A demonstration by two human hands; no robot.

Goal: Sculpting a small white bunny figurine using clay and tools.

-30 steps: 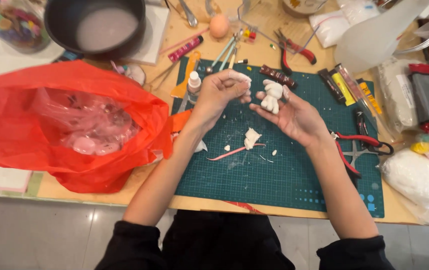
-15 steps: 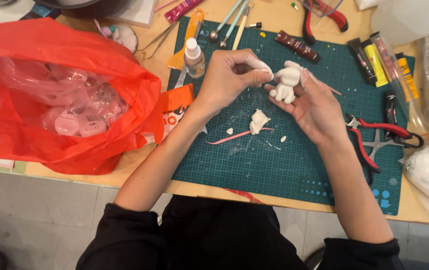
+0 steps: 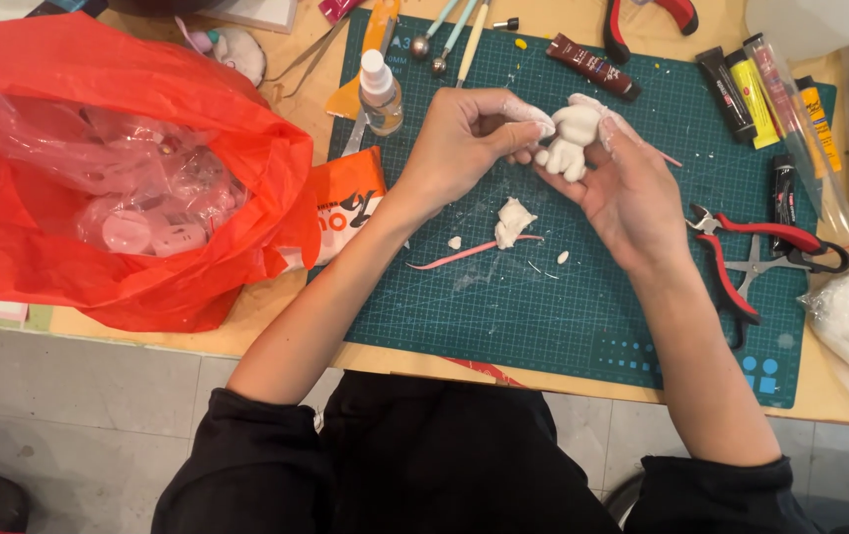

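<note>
Grip: right hand (image 3: 622, 193) cradles white clay figure (image 3: 571, 138), left hand (image 3: 469, 133) pinches it; figure's back hidden.

White clay figure (image 3: 571, 143), gridded green mat (image 3: 582, 307) (orange-red bag (image 3: 98, 99) beside).

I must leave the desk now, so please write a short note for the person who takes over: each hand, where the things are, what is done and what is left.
Right hand: cradles the white clay figure above the green cutting mat.
Left hand: fingertips pinch at the figure's side.
On the mat: a clay lump, a pink modelling tool and small crumbs.
Red pliers lie to the right, the orange bag to the left.
Done: the figure has a body and stubby legs.
Left: finer shaping, probably; the spare clay is unused.
</note>
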